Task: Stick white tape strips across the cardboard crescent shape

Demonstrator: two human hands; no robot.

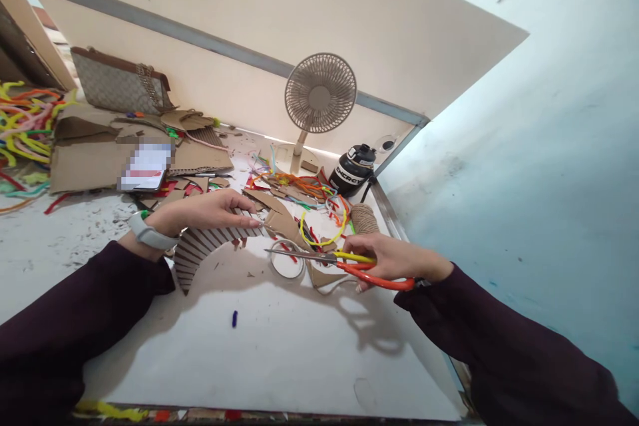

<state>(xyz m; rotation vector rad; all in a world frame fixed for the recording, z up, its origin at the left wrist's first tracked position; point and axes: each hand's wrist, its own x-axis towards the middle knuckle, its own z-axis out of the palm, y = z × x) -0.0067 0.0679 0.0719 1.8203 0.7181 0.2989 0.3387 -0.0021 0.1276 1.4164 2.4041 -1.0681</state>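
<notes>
My left hand [212, 210] pinches the far end of a curved cardboard strip [197, 249] marked with dark and pale stripes. The strip arcs down toward my wrist, above the white table [279, 353]. In my right hand [394, 257] is a pair of scissors [314, 255] with orange and yellow on the handles. The blades look nearly closed and point left toward the strip, apart from it. Beneath the blades lies a clear ring [288, 273], perhaps a tape roll. A small dark-blue piece [234, 319] rests on the table nearer to me.
A desk fan [320, 96], a black bottle [352, 170] and a twine roll [364, 218] stand at the back. Cardboard scraps [287, 223] and colourful pipe cleaners [30, 123] are scattered about. A phone [147, 166] lies on cardboard before a handbag [117, 83]. The wall [499, 213] bounds the right.
</notes>
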